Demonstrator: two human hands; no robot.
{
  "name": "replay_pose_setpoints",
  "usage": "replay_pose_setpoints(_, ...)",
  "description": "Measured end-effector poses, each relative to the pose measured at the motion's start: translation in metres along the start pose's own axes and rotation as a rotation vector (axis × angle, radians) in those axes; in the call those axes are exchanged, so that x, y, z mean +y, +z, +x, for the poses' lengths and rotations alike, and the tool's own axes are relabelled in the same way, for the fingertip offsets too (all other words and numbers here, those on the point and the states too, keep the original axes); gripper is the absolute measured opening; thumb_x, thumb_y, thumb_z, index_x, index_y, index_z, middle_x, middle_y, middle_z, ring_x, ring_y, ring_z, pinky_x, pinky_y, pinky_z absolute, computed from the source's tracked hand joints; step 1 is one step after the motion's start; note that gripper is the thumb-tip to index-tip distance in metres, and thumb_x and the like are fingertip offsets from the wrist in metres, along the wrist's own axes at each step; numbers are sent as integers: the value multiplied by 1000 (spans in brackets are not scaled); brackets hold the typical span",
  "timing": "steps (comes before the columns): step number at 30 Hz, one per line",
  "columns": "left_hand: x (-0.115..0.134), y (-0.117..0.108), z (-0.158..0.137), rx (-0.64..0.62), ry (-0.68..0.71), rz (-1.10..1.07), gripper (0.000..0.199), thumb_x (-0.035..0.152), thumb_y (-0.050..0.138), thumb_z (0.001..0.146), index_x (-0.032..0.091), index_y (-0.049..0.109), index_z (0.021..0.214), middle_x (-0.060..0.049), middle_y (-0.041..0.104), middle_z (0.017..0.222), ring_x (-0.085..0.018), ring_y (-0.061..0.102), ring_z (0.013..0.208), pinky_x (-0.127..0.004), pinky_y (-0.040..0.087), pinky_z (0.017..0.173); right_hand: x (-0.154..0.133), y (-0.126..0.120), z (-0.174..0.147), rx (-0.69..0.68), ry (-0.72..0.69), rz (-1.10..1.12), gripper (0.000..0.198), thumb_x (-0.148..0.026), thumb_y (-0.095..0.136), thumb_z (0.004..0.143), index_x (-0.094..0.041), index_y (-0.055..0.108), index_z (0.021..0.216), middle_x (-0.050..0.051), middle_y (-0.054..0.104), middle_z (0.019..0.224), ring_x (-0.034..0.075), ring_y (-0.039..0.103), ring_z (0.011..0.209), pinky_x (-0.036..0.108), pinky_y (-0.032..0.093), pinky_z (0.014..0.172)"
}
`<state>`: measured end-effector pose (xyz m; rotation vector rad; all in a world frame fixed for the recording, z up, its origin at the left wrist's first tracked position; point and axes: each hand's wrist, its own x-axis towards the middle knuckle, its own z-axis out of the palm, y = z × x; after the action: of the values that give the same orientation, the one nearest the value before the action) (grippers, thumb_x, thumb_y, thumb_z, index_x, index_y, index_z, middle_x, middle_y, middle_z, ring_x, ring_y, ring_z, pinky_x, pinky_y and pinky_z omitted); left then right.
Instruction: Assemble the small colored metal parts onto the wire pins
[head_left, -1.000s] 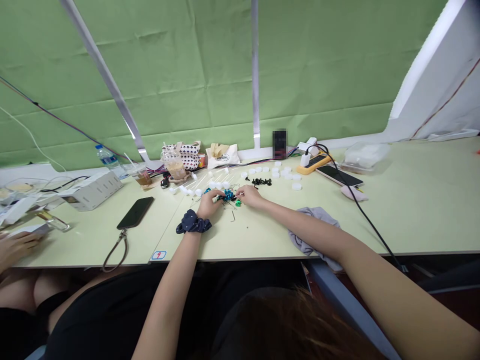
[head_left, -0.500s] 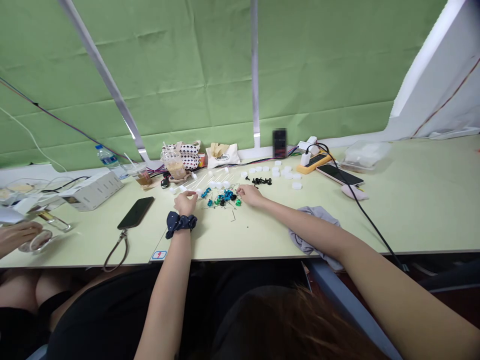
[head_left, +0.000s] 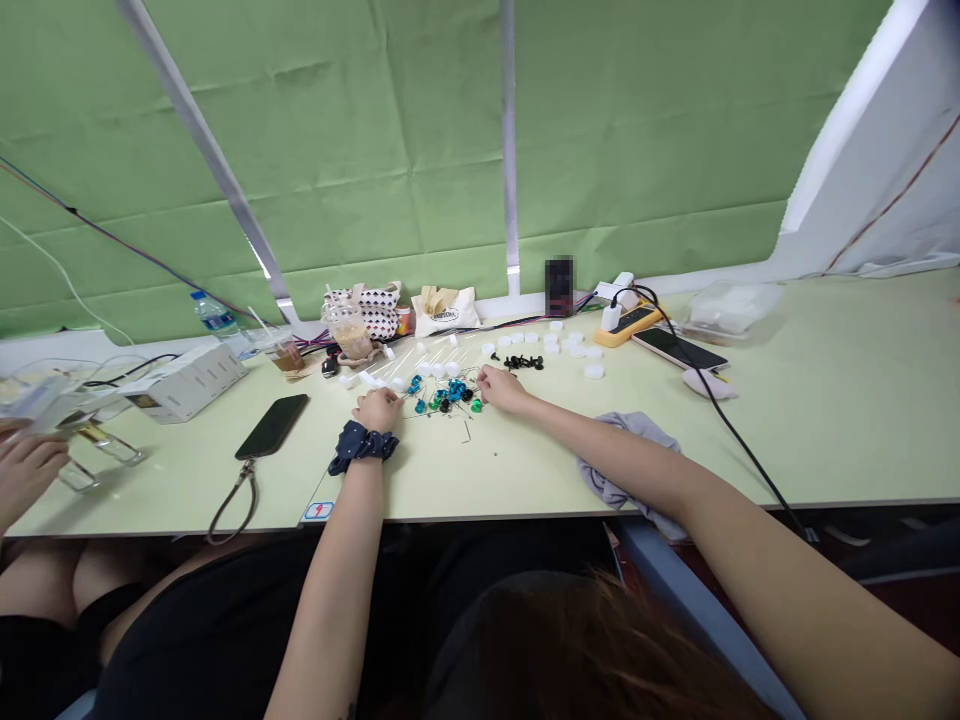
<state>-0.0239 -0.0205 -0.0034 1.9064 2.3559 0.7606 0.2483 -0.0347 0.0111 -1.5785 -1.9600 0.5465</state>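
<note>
My left hand (head_left: 377,408), a dark blue dotted scrunchie (head_left: 365,443) on its wrist, rests at the left edge of a small pile with its fingers drawn together; whatever they hold is hidden. Across the pile, the fingers of my right hand (head_left: 502,389) are pinched low at its right side, around something too small to make out. Between the hands lie blue pieces (head_left: 456,389), green pieces (head_left: 477,406) and black pieces (head_left: 445,405), tangled with thin wire-like pins. A small bent metal piece (head_left: 467,432) lies in front. Black knob-like parts (head_left: 525,362) sit just beyond my right hand.
White round caps (head_left: 593,371) and clear tubes (head_left: 420,360) lie behind the pile. Drink cups (head_left: 352,335) stand at the back left. A phone (head_left: 272,427) lies left, another phone (head_left: 679,349) right, beside a black cable (head_left: 739,455). Another person's hand (head_left: 30,475) works at far left.
My left hand has turned and shifted slightly right, its fingers drawing inward. My right hand has barely moved. The other person's hand at far left has lifted clear film-like material.
</note>
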Motion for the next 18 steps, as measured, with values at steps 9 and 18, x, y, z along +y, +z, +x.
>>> replay_pose_setpoints(9, 4, 6, 1, -44, 18, 83, 16, 30, 55, 79, 17, 64, 77, -19, 61, 109, -38, 46, 111, -51, 36, 87, 1, 0, 0, -14, -14, -20, 8, -21, 50, 89, -20, 57, 92, 4, 68, 81, 15, 62, 77, 22, 37, 64)
replay_pose_setpoints(18, 2, 0, 3, 19, 50, -112, 11, 24, 53, 82, 15, 57, 76, -19, 51, 112, -38, 41, 116, -52, 36, 92, 0, -2, -1, -9, -18, 5, 8, -22, 52, 88, -20, 60, 90, 3, 69, 77, 15, 62, 73, 23, 39, 64)
